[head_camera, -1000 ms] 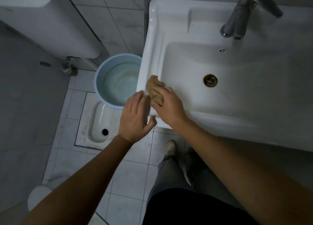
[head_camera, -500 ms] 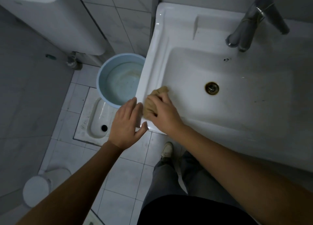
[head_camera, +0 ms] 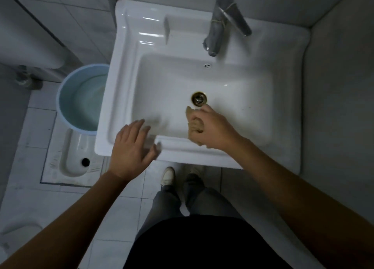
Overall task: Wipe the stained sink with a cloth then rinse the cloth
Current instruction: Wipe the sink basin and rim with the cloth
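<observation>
Cloth (head_camera: 195, 125) bunched in my right hand (head_camera: 214, 127), fingers curled round it, pressed to the sink (head_camera: 141, 52) floor just below the drain (head_camera: 199, 98). Left hand (head_camera: 131, 145) spread, empty, over the front rim. Wiping partway, I judge: dark specks show right of the drain. Tap (head_camera: 220, 25) dry; rinse not begun.

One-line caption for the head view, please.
Right hand holds a tan cloth in the white sink near the drain; left hand open over the front rim.
</observation>
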